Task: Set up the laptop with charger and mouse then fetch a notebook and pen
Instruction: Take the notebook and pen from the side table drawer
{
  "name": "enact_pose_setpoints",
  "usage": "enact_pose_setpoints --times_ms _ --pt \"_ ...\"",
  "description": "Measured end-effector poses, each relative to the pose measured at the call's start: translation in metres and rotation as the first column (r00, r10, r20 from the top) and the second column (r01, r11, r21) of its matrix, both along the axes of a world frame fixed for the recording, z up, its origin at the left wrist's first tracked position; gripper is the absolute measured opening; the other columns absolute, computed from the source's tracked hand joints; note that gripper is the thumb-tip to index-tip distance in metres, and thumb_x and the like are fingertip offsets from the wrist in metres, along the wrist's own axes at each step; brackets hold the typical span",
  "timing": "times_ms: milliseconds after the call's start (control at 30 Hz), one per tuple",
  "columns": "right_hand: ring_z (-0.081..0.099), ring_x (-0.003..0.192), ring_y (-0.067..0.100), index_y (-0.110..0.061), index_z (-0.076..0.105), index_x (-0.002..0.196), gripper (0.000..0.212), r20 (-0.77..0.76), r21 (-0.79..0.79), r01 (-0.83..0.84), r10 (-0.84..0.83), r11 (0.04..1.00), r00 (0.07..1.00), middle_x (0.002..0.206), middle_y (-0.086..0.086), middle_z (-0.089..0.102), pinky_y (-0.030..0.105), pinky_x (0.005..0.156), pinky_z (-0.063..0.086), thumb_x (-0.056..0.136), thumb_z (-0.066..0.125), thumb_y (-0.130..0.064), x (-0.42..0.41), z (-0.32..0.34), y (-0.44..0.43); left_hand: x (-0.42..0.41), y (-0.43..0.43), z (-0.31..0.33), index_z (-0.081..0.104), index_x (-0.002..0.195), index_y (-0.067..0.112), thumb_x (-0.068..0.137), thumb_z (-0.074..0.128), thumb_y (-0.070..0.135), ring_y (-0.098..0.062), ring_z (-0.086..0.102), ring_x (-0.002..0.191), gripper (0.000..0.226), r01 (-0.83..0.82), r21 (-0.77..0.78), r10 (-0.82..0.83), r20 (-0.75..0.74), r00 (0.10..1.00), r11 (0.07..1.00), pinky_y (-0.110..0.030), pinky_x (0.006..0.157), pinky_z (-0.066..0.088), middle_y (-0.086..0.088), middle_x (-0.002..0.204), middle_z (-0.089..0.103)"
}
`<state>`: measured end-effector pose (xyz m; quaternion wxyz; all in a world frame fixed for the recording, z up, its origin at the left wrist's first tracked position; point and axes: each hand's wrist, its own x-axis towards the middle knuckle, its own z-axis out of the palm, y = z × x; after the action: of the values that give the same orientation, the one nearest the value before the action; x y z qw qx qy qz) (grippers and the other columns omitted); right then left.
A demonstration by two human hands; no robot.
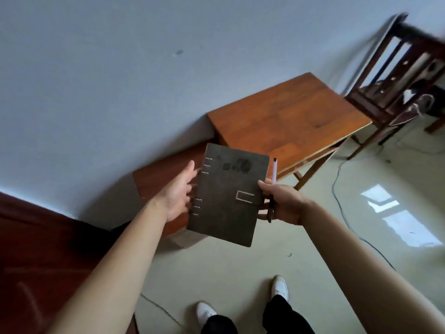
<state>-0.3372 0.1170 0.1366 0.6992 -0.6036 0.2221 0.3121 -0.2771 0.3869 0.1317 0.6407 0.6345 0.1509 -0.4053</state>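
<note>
A dark grey ring-bound notebook [228, 196] with a metal clasp hangs in the air in front of me, tilted. My right hand [283, 203] grips its right edge and also holds a pen [274, 175] with a white barrel that sticks up past my fingers. Along the ringed spine lies my left hand [179, 191], fingers spread, touching or nearly touching the cover. No laptop, charger or mouse is in view.
An orange wooden folding table [289, 121] stands against the pale wall beyond the notebook. A low reddish cabinet [156, 179] sits at its left. A dark wooden chair [395, 75] stands at the far right. A black cable [342, 203] runs over the floor. My white shoes [279, 288] are below.
</note>
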Motion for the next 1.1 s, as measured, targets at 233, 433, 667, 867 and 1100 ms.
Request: enact_pose_setpoints --times_ms 233,433,667,867,1100 --pt "0.059 0.099 0.032 -0.025 0.073 0.117 0.051 0.107 0.034 0.358 -0.359 0.933 0.927 0.109 0.013 0.065 0.061 0.097 0.05 0.095 0.048 -0.064 -0.044 0.06 -0.124 0.02 -0.146 0.056 0.035 0.151 0.04 0.084 0.04 0.082 -0.04 0.043 0.135 0.08 0.209 -0.097 -0.205 0.052 0.977 0.973 -0.06 0.108 0.035 -0.012 0.153 0.042" --pt "0.062 0.095 0.031 -0.036 0.069 0.122 0.046 0.155 0.118 0.529 -0.542 0.84 0.826 0.119 0.015 0.06 0.056 0.089 0.053 0.1 0.037 -0.061 -0.09 0.08 -0.256 0.015 -0.291 0.081 0.035 0.151 0.038 0.079 0.042 0.086 -0.043 0.033 0.141 0.087 0.34 -0.127 -0.331 0.088 0.939 0.932 -0.068 0.114 0.021 -0.014 0.156 0.034" --pt "0.057 0.11 0.035 -0.028 0.068 0.121 0.041 0.189 0.134 0.671 -0.684 0.729 0.705 0.119 0.015 0.063 0.061 0.099 0.046 0.1 0.044 -0.055 -0.144 0.098 -0.439 0.002 -0.503 0.101 0.04 0.149 0.035 0.084 0.039 0.082 -0.038 0.049 0.128 0.08 0.506 -0.118 -0.49 0.137 0.861 0.855 -0.061 0.101 0.044 -0.008 0.142 0.053" --pt "0.062 0.111 0.034 -0.038 0.058 0.136 0.037 0.18 0.149 0.732 -0.746 0.665 0.641 0.127 0.016 0.066 0.056 0.09 0.052 0.103 0.041 -0.035 -0.149 0.1 -0.551 0.009 -0.632 0.108 0.043 0.146 0.037 0.088 0.037 0.077 -0.039 0.051 0.127 0.071 0.573 -0.131 -0.558 0.134 0.819 0.809 -0.068 0.104 0.038 -0.014 0.142 0.052" --pt "0.053 0.103 0.03 -0.053 0.073 0.103 0.059 0.23 0.136 0.793 -0.797 0.594 0.558 0.114 0.009 0.062 0.061 0.099 0.046 0.088 0.034 -0.011 -0.094 0.088 -0.664 0.088 -0.777 0.095 0.05 0.141 0.037 0.086 0.04 0.08 -0.037 0.057 0.12 0.071 0.65 -0.127 -0.636 0.136 0.76 0.749 -0.065 0.099 0.044 -0.012 0.133 0.06"
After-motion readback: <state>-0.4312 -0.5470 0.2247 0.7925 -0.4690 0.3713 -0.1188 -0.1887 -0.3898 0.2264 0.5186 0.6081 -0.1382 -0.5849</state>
